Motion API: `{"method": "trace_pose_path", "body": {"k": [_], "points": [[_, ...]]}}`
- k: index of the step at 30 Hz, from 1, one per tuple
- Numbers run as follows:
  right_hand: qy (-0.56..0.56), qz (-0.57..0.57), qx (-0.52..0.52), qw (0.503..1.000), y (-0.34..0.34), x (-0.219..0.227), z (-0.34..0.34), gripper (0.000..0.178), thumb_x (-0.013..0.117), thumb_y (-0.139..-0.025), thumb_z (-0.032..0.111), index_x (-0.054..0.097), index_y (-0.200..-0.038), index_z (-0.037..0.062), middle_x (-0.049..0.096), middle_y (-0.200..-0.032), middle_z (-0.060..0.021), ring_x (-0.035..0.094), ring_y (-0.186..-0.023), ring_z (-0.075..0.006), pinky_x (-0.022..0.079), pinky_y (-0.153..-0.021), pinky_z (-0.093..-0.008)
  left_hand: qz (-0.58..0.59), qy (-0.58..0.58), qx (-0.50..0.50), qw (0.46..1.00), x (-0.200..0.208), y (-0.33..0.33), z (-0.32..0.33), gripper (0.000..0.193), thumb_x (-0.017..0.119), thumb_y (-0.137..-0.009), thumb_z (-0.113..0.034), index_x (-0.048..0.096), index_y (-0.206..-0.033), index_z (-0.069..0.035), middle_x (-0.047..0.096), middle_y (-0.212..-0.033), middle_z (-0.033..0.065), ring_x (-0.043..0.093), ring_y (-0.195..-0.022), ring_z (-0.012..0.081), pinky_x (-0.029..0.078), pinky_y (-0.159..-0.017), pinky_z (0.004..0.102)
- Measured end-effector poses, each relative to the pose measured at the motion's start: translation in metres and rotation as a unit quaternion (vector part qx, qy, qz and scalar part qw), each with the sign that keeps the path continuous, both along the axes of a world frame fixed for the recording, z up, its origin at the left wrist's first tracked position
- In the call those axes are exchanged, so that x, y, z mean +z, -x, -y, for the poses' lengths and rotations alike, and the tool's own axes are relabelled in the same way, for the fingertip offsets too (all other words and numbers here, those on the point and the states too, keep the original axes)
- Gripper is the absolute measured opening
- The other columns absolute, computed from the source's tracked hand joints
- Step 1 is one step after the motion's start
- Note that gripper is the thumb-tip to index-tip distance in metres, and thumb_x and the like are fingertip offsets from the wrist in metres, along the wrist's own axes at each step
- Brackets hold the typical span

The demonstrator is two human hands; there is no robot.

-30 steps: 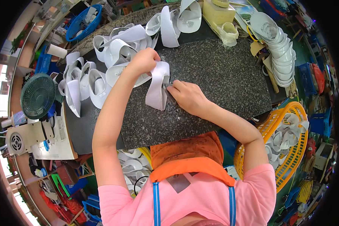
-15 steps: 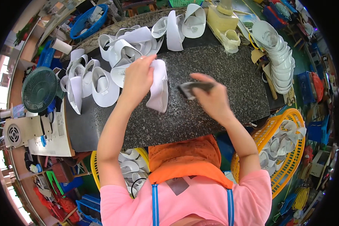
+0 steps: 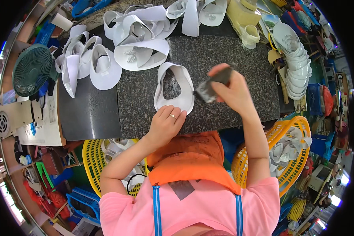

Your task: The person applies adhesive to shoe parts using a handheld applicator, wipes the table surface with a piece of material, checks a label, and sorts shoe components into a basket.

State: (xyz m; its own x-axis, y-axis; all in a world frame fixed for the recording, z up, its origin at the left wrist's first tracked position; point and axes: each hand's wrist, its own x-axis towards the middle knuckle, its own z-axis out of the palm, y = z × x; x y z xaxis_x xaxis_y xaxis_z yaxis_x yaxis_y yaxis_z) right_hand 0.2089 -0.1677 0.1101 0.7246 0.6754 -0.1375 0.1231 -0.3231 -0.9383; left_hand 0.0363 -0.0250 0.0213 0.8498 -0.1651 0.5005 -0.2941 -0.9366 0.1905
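Note:
A white shoe upper (image 3: 186, 98) lies on the speckled stone slab, its oval opening facing up. My left hand (image 3: 166, 124), a ring on one finger, holds the upper's near edge with its fingertips; the thumb is hidden. Just right of the upper, my right hand (image 3: 234, 88) is closed round a dark flat tool (image 3: 207, 92) with a pale, smeared end. Motion blurs this tool, so its exact kind is unclear. Beyond the upper, another white upper (image 3: 155, 46) rests at the edge of a pile of white uppers (image 3: 131, 29).
More uppers (image 3: 106, 76) stand at the left of the slab (image 3: 240, 114). Nested white uppers (image 3: 297, 74) line its right side, near a yellowish container (image 3: 242, 17). Yellow baskets (image 3: 92, 165) holding white pieces flank me below. A green fan (image 3: 32, 70) stands far left.
My left hand has come from the far side to the upper's near edge. The upper, earlier on its side, now lies with its opening up. My view has shifted too.

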Motion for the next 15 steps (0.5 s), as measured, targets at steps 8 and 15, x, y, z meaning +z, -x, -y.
{"method": "trace_pose_path", "body": {"k": [8,15], "points": [[0.058,0.343,0.204,0.915,0.003,-0.039,-0.056,0.019,0.055,-0.075,0.007,0.055,-0.094,0.0038,0.061,-0.077,-0.0164,0.059,-0.069,-0.0355,0.048,-0.062,-0.0411,0.019,0.016,0.016,1.000,0.002,-0.002,0.002,0.024,0.057,-0.067,-0.009,0.060,-0.090,0.001,0.052,-0.085,0.0091,0.053,-0.079,0.0230,0.045,-0.068,0.0328],[-0.229,0.040,-0.117,0.966,0.023,0.010,-0.017,0.021,0.058,-0.080,-0.003,0.059,-0.101,0.0018,0.062,-0.090,-0.0043,0.062,-0.078,-0.0134,0.053,-0.067,-0.0257,0.041,0.552,0.253,0.794,0.027,0.028,-0.023,0.017,0.058,-0.078,0.009,0.057,-0.088,-0.003,0.059,-0.085,0.0042,0.058,-0.073,0.0137,0.048,-0.066,0.0279]]}}
